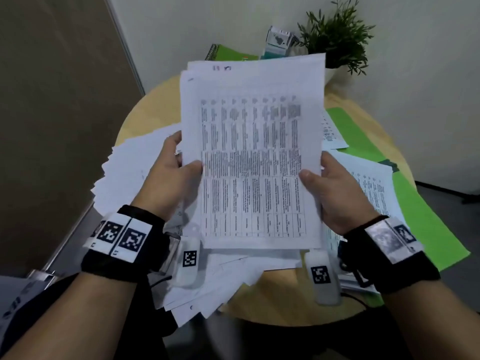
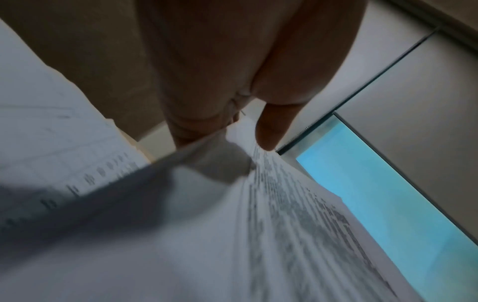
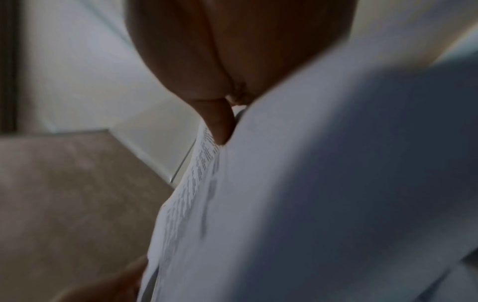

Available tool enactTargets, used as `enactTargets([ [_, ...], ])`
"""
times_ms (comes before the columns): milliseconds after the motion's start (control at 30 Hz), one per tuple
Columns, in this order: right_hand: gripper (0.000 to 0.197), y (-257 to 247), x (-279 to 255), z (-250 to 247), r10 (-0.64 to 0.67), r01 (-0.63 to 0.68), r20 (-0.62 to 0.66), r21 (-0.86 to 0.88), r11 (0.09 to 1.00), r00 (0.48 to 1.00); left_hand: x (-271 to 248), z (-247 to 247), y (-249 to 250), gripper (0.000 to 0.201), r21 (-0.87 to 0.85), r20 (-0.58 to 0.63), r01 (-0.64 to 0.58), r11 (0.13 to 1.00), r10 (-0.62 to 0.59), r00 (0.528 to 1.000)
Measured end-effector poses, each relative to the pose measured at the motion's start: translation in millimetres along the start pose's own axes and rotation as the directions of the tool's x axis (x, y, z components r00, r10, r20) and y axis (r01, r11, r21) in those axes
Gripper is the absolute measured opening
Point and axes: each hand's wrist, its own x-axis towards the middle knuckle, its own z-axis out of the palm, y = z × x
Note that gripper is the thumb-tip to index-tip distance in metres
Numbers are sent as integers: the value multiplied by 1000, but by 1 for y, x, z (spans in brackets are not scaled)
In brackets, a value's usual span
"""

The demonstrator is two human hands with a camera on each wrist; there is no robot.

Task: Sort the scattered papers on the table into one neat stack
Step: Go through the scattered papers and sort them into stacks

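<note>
Both hands hold a bundle of white printed papers point(image 1: 252, 157) upright above the round wooden table point(image 1: 155, 100); its top sheet shows a printed grid. My left hand point(image 1: 179, 167) grips the left edge, thumb on the front. My right hand point(image 1: 319, 178) grips the right edge the same way. The left wrist view shows the thumb point(image 2: 271, 130) on the bundle point(image 2: 232, 235). The right wrist view shows a thumb point(image 3: 220, 126) pressed on the sheets point(image 3: 310, 183). More loose papers lie fanned on the table at the left point(image 1: 135, 167), at the front point(image 1: 220, 281) and at the right point(image 1: 374, 188).
Green folders point(image 1: 426, 219) lie under the papers at the right. At the back stand a green spiral notebook point(image 1: 228, 54), a small box point(image 1: 278, 42) and a potted plant point(image 1: 337, 35). A brown panel point(image 1: 52, 100) is at the left, a pale wall behind.
</note>
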Motion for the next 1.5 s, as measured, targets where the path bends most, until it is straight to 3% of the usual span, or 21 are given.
enactTargets([
  [67,33,1,-5,-19,12,-12,14,31,999,1000,-9,18,1,60,60,36,5,998,-8,999],
  [133,28,8,-14,-40,26,-26,3,-103,994,1000,-19,43,3,66,87,30,9,996,-12,999],
  [233,23,34,-21,-76,68,-105,-136,-286,953,988,-32,85,3,70,131,47,23,991,-29,998],
  [367,24,61,-20,-123,69,-182,-352,-301,936,934,-37,145,-5,65,172,80,70,983,-85,993],
  [500,33,66,-27,-161,82,-292,-455,-414,862,887,-34,197,-17,65,286,152,58,957,-105,983],
  [600,41,66,-35,-184,98,-338,-463,-471,815,881,-40,231,-18,70,389,196,80,918,-168,966],
  [700,62,67,-41,-203,164,-417,-448,-552,722,879,-46,257,-22,82,504,221,85,860,-223,949],
  [833,77,73,-47,-209,297,-442,-329,-637,632,897,-51,276,-22,84,602,267,36,798,-243,932],
  [1000,79,70,-48,-211,281,-422,-316,-639,643,906,-53,269,-7,82,617,293,2,787,-232,928],
  [1267,53,42,-46,-183,41,-295,-380,-640,710,924,-58,199,26,37,371,335,-86,925,-47,941],
  [1500,36,15,-41,-122,-63,-138,-251,-704,696,966,-30,86,36,26,236,168,-99,967,60,984],
])
